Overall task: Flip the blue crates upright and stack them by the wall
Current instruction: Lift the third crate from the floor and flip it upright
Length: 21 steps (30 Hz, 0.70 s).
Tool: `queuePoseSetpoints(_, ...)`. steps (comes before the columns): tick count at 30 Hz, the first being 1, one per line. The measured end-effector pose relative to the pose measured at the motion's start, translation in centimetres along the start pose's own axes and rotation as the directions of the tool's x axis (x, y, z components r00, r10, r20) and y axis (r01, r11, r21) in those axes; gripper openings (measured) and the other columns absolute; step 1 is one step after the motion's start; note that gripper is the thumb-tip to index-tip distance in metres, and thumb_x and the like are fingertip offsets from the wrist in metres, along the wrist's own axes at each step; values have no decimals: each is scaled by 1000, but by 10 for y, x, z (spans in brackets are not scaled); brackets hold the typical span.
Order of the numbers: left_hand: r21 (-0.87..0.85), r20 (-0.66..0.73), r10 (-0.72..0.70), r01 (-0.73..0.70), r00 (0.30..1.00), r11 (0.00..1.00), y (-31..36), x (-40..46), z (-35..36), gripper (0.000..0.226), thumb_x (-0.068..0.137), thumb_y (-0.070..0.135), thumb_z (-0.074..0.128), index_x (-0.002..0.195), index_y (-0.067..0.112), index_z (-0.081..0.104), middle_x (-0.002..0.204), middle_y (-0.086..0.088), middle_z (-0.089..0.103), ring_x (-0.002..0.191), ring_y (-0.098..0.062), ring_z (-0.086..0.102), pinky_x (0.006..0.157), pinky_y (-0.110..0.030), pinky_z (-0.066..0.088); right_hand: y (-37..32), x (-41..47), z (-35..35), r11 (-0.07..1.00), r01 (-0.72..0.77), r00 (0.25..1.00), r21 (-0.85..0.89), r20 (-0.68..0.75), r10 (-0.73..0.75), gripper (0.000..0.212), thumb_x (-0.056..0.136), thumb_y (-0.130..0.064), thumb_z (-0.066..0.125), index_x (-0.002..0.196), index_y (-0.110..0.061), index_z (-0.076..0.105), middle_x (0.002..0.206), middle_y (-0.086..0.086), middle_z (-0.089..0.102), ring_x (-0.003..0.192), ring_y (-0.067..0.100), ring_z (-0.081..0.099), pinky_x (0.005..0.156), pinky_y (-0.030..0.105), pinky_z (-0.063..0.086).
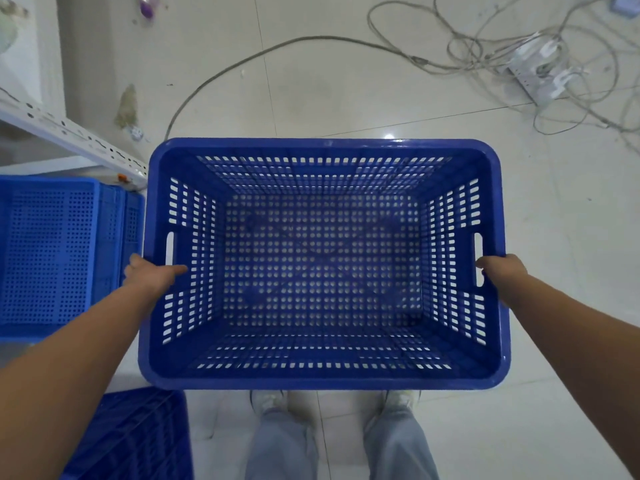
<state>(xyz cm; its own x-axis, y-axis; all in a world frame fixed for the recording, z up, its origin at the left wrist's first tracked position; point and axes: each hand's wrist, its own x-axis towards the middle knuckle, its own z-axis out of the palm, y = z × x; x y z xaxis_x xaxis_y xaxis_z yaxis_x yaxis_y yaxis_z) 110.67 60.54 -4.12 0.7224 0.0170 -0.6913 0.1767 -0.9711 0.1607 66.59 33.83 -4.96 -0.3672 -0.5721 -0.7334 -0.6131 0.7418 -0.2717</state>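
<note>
- Currently, the held crate fills the centre of the frame, opening upward, its perforated base visible from above; it appears to be carried above the floor, over the person's shoes at lower centre.
- The left hand grips the left short wall at the handle slot, thumb lying over the rim into the interior. Grip state: clamped on the crate.
- The right hand grips the right short wall at the opposite handle slot, fingers hidden outside the wall. Grip state: clamped on the crate.
- A second crate sits at the left edge of the frame, its perforated base facing up, so it is judged not yet flipped. A third crate shows partly at lower left; its orientation cannot be told.
- A white perforated rail runs across the upper left, close to the held crate's far-left corner.
- Risk: swinging the load leftward may strike the rail or the second crate, since clearance there is slight.
- Risk: loose cables lie across the upper right of the floor; stepping that way invites a trip while both hands are occupied.
- Risk: the load blocks the view of the feet.
</note>
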Motion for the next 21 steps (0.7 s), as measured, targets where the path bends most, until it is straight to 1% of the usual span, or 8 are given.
queuePoseSetpoints(2,-107,104,-68,79,992,991,2,7,-7,83,84,29,69,149,9,21,151,-16,34,133,-40,39,107,-57,36,1,1,-2,1000,11,1000,4,7,-11,43,87,-7,55,128,3,48,93,15,55,88,34,52,83,45,49)
queuePoseSetpoints(4,-174,207,-115,153,971,973,2,10,-11,72,86,27,67,145,8,31,144,-17,45,127,-39,47,103,-56,40,1,2,-5,1000,8,1000,5,27,-8,44,86,-6,57,128,2,48,104,18,56,90,36,54,87,50,50)
queuePoseSetpoints(8,-193,245,-142,192,959,962,-6,11,-19,56,87,22,65,136,4,45,131,-20,57,117,-40,55,99,-56,44,3,5,-12,1000,4,999,-3,43,-4,47,84,-7,62,128,-1,46,109,14,56,94,38,56,76,46,48)
queuePoseSetpoints(13,-170,277,-178,230,944,958,-18,5,-25,57,83,22,70,132,2,48,126,-22,59,110,-40,58,89,-53,48,3,2,-25,1000,2,999,-9,36,-1,25,84,-10,64,105,-2,52,103,18,57,86,36,55,74,45,47)
queuePoseSetpoints(15,-153,242,-166,206,956,966,-20,2,-29,67,81,18,73,137,2,40,132,-24,55,113,-43,56,91,-57,48,3,-2,-29,1000,13,999,-24,42,-12,24,84,-8,64,102,-2,50,99,19,56,83,36,55,74,44,46)
queuePoseSetpoints(17,-123,250,-173,209,953,970,-21,-2,-36,72,80,15,73,140,3,35,134,-25,52,115,-45,54,93,-60,46,4,-7,-35,998,35,999,-47,25,-34,23,83,-8,65,101,-1,51,93,17,56,72,33,54,73,41,44)
queuePoseSetpoints(19,-95,267,-198,230,943,968,-24,-8,-44,61,82,13,71,134,-2,43,129,-26,56,112,-45,56,94,-61,45,7,-12,-40,997,58,998,-54,8,-57,23,83,-9,66,99,-1,52,87,16,56,62,28,51,72,38,43)
queuePoseSetpoints(21,-121,240,-199,233,950,965,-27,-15,-55,54,82,12,70,128,-5,48,124,-26,59,104,-42,59,90,-59,47,9,-21,-46,997,72,997,-21,11,-72,22,83,-9,66,99,0,53,77,13,55,60,26,50,71,38,43)
